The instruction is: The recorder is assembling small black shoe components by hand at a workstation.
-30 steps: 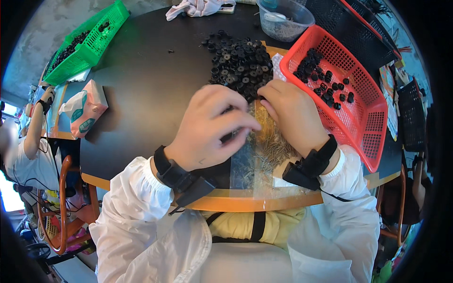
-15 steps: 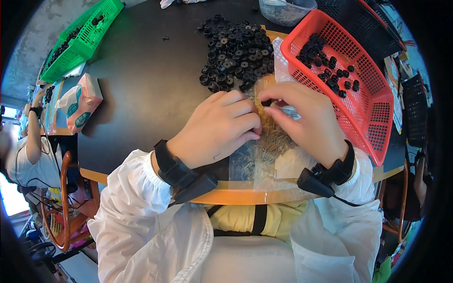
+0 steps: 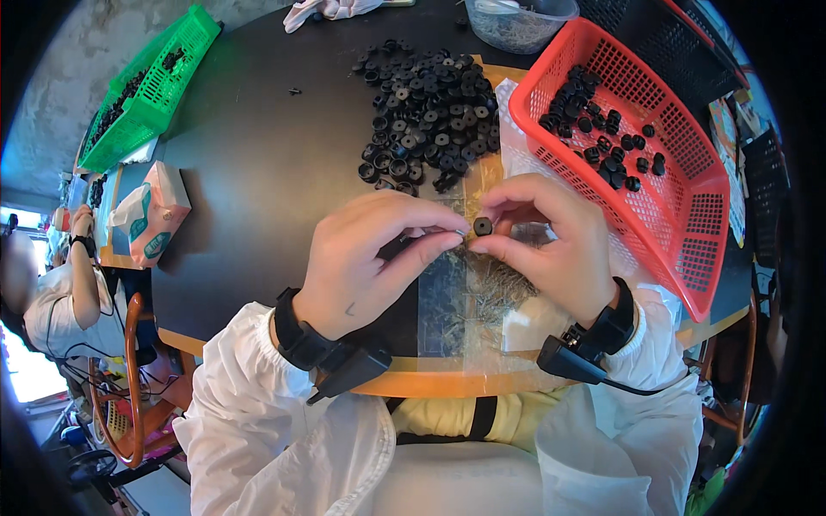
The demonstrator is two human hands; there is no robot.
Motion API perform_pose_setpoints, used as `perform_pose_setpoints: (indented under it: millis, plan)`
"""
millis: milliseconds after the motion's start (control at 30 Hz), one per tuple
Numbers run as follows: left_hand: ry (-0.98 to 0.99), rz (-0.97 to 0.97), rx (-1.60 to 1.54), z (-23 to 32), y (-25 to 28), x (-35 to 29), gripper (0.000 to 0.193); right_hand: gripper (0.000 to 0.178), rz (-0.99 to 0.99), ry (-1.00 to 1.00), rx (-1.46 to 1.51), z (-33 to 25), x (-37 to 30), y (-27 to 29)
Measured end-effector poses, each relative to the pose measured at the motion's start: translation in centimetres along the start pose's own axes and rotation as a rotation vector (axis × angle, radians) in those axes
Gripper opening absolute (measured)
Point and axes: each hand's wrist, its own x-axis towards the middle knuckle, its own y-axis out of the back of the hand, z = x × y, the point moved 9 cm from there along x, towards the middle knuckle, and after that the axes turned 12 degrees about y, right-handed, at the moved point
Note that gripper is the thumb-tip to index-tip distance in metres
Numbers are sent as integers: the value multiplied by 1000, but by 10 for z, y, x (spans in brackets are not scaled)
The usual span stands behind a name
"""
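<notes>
My right hand (image 3: 559, 245) holds a small round black plastic cap (image 3: 482, 226) between thumb and fingertips, its flat face with a central hole toward me. Close to its left side, my left hand (image 3: 361, 258) pinches a tiny thin metal pin (image 3: 462, 232), of which only the tip shows. Whether the pin touches the cap, I cannot tell. Under the right hand lies a heap of thin metal pins (image 3: 503, 288) on clear plastic and tape. Beyond both hands spreads a pile of black caps (image 3: 430, 112), some hole side up.
A red basket (image 3: 632, 219) with several black pieces stands at right, black crates (image 3: 658, 52) behind it. A clear bowl (image 3: 520, 30) sits at the back. Leftward are a tissue pack (image 3: 159, 215), a green basket (image 3: 163, 99) and another person's arm (image 3: 83, 275).
My left hand has turned and now shows a pinched pin beside the cap. The right hand has tipped the cap face toward me. The whole view has shifted slightly.
</notes>
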Motion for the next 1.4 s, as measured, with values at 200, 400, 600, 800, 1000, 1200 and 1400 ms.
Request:
perform_pose_setpoints:
  millis: [200, 400, 600, 800, 1000, 1200, 1400]
  plan:
    - [-99, 34, -2, 5, 3, 2, 16, 45, 75, 63, 125, -4, -3, -3]
    - [-47, 42, -32, 3, 2, 2, 20, 37, 33, 81, 127, -7, -3, -5]
    - [-52, 72, 91, 3, 2, 0, 21, 36, 17, 98, 86, -6, -5, -7]
    - [-169, 98, 159, 16, 5, -1, 23, 28, 38, 9, 223, -4, -6, -5]
    - [-173, 159, 72, 17, 11, -6, 30, 26, 117, -232, 699, 13, -15, -17]
    - [-279, 176, 92, 27, 16, -9, 36, 25, 58, -208, 799, 8, -14, -21]
    - [-156, 332, 388, 12, 26, 9, 42, 25, 168, -204, 733, 18, -12, -12]
